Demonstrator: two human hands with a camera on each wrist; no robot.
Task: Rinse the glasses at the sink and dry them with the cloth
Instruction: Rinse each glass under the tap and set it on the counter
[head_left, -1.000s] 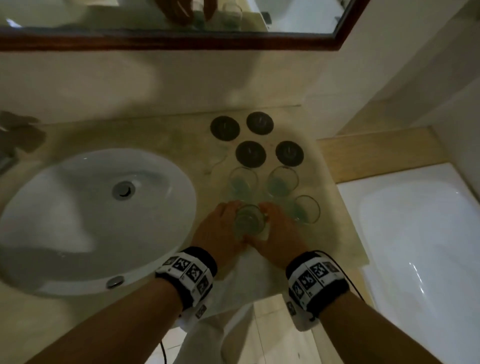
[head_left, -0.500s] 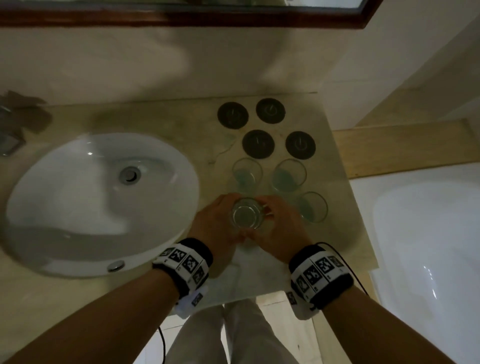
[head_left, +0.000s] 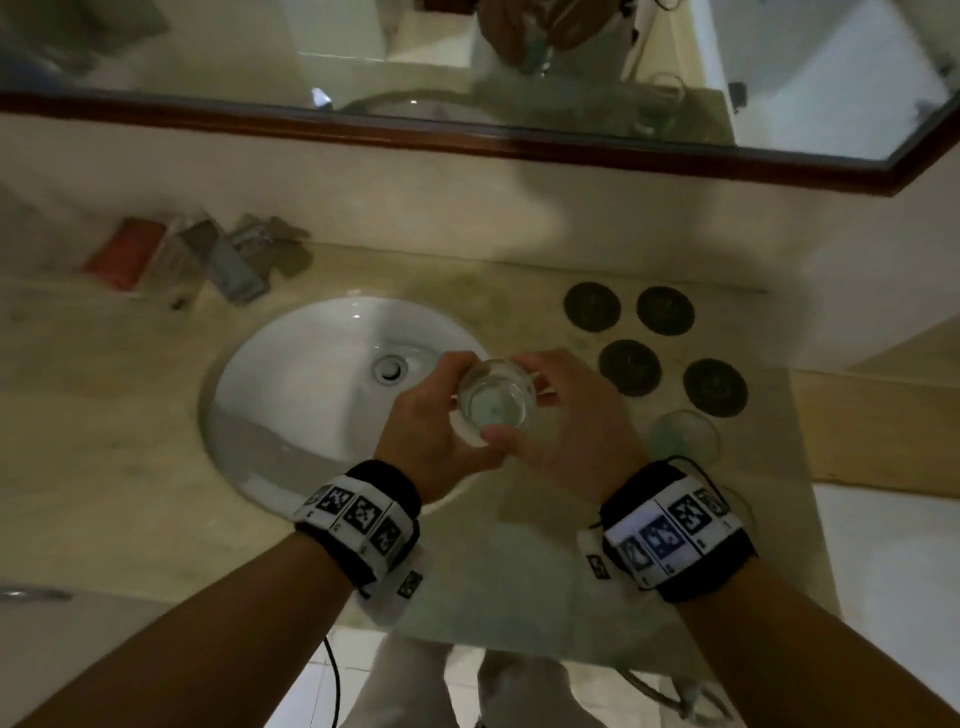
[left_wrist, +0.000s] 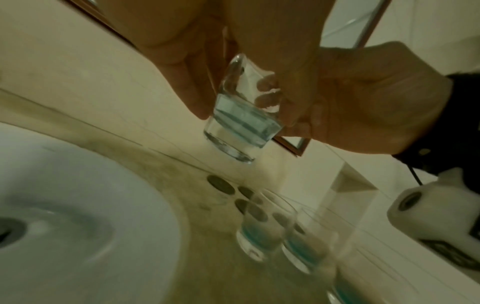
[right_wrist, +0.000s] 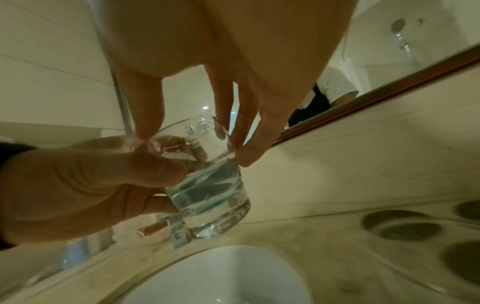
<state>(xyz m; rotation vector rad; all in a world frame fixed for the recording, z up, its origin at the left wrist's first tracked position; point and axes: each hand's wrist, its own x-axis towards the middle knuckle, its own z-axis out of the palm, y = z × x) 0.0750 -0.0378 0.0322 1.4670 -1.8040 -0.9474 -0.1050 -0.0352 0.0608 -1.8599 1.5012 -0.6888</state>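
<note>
A small clear glass with a little bluish liquid is held in the air over the right rim of the white sink. My left hand grips its side from the left. My right hand pinches its rim from the right. The left wrist view shows the glass tilted, with two more glasses standing on the counter below. From the right wrist, my fingers sit on the rim of the glass. A pale cloth lies at the counter's front edge between my forearms.
Several dark round coasters lie on the counter right of the sink, with another glass beside them. A chrome tap and a red item sit behind the sink. A mirror hangs above; a white bathtub lies far right.
Both hands have lifted the glass off the cloth and carried it left, from beside the other glasses to the sink's right rim.
</note>
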